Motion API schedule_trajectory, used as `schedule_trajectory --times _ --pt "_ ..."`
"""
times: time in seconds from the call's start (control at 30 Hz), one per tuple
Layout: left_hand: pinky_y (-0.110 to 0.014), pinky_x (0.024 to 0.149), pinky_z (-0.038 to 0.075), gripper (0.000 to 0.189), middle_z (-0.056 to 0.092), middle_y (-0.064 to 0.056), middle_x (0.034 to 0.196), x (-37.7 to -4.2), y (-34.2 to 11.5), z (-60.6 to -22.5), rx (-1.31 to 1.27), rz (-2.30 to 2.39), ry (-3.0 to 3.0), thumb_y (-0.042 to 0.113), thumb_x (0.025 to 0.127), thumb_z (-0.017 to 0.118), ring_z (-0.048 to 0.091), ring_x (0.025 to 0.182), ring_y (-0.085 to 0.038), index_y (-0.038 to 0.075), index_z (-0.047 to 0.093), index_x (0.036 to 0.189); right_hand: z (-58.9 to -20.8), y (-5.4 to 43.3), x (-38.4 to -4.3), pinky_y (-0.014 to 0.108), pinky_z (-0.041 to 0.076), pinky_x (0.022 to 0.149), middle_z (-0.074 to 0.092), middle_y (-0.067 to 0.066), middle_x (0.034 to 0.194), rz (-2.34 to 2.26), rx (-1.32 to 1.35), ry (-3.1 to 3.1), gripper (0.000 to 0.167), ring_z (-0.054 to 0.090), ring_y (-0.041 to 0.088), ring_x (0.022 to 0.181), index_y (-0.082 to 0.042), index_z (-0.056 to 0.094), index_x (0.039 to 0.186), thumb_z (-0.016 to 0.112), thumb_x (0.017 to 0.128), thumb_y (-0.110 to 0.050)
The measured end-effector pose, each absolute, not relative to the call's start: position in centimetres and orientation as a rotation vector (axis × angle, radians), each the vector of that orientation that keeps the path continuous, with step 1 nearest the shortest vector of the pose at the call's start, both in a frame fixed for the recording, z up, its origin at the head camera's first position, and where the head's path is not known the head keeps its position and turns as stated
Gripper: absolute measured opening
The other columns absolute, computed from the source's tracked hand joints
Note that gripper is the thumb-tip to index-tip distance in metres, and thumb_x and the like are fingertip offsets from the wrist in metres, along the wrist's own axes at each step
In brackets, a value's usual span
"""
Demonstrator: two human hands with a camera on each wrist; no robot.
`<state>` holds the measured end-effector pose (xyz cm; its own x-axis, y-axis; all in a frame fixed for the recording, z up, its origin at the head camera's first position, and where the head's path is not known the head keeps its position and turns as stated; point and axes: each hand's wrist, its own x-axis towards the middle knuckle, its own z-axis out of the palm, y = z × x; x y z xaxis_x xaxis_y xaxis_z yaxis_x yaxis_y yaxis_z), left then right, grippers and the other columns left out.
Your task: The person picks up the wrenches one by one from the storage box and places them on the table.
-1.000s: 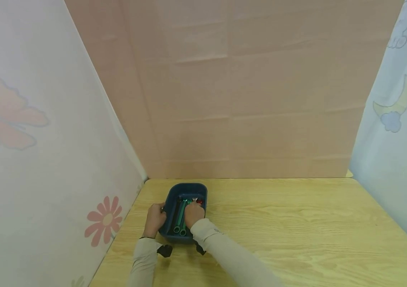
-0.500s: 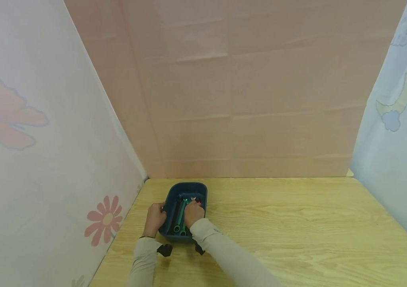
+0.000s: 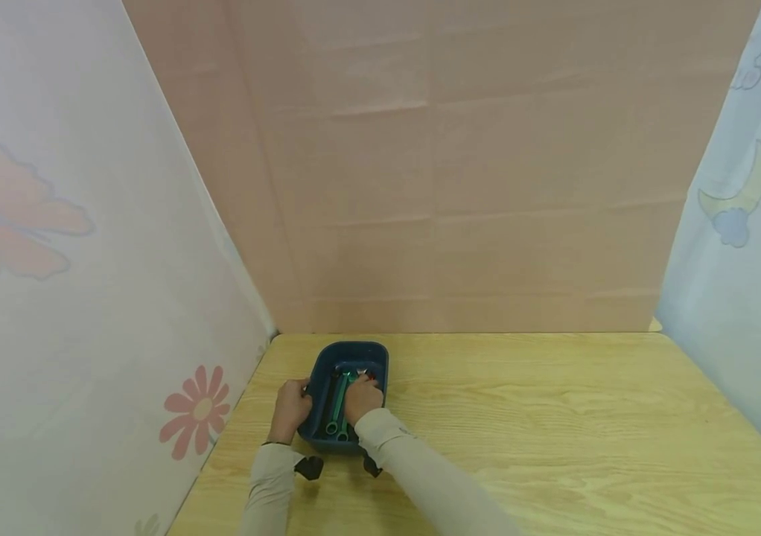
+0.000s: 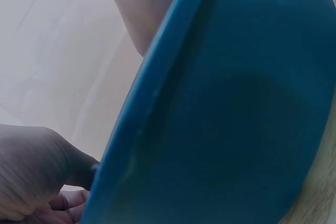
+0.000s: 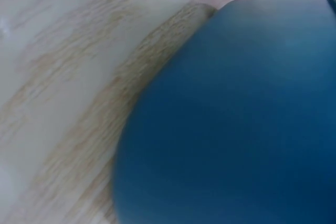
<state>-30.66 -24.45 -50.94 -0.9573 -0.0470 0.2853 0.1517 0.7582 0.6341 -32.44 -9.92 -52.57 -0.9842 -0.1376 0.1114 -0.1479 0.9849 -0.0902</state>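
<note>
A dark blue plastic bin stands on the table at the left. My left hand grips its left rim, the thumb over the edge; the left wrist view shows the bin's wall beside that thumb. Inside lie green combination wrenches, a dark tool along the left side, and something red near the far right. My right hand reaches down into the bin over the wrenches. Its fingertips are hidden, so what they hold cannot be told. Only the bin's outer wall fills the right wrist view.
The wood-grain table extends to the right of the bin. A pinkish-brown sheet covers the back wall. A white panel with a flower rises close at the left, another panel at the right.
My right hand makes only slight movements inside the bin, and the nearer green wrench end has shifted a little. The left hand and the bin stay in place.
</note>
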Motion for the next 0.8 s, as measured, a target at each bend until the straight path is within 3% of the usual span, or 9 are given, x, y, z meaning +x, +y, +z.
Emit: schedule_trajectory --times 0.17,0.37,0.6,0.73,0.8 --pt "-0.027 0.047 0.03 0.042 0.052 -0.005 0.064 -30.61 -24.48 -51.03 -0.081 -1.003 -2.672 -0.017 0.075 0.051 0.035 0.051 -0.012 -0.022 0.062 0.115 -52.37 -9.92 -32.23 0.038 0.058 0.062 0.061 0.023 0.114 0.177 0.21 -3.034 0.049 0.066 0.032 0.092 0.008 0.06 0.124 0.072 0.089 -0.024" --pt "-0.027 0.047 0.029 0.043 0.054 -0.007 0.064 -30.51 -24.42 -51.09 -0.087 -1.011 -2.661 -0.018 0.075 0.051 0.033 0.05 -0.011 -0.021 0.062 0.116 -52.56 -10.0 -32.2 0.039 0.058 0.063 0.061 0.022 0.114 0.154 0.208 -3.017 0.05 0.066 0.033 0.091 0.007 0.063 0.123 0.076 0.086 -0.025" --pt "-0.026 0.047 0.029 0.043 0.068 -0.026 0.088 -30.57 -24.43 -51.11 -0.082 -1.025 -2.666 -0.018 0.076 0.051 0.033 0.051 -0.011 -0.022 0.062 0.116 -52.83 -10.12 -32.17 0.04 0.058 0.063 0.061 0.027 0.106 0.254 0.159 -2.984 0.058 0.067 0.035 0.083 0.01 0.058 0.124 0.079 0.082 -0.023" --pt "-0.026 0.047 0.03 0.042 0.068 -0.031 0.101 -30.58 -24.5 -50.97 -0.08 -1.011 -2.673 -0.017 0.076 0.051 0.036 0.052 -0.012 -0.022 0.062 0.116 -52.85 -10.26 -32.09 0.039 0.058 0.062 0.061 0.029 0.099 0.273 0.134 -2.955 0.058 0.067 0.036 0.08 0.011 0.056 0.123 0.079 0.082 -0.022" --pt "-0.026 0.047 0.031 0.042 0.069 -0.03 0.099 -30.6 -24.56 -50.88 -0.079 -1.009 -2.667 -0.017 0.076 0.051 0.036 0.052 -0.012 -0.022 0.062 0.116 -52.83 -10.35 -32.1 0.039 0.058 0.061 0.061 0.03 0.099 0.259 0.131 -2.931 0.058 0.067 0.036 0.079 0.012 0.056 0.121 0.079 0.082 -0.023"
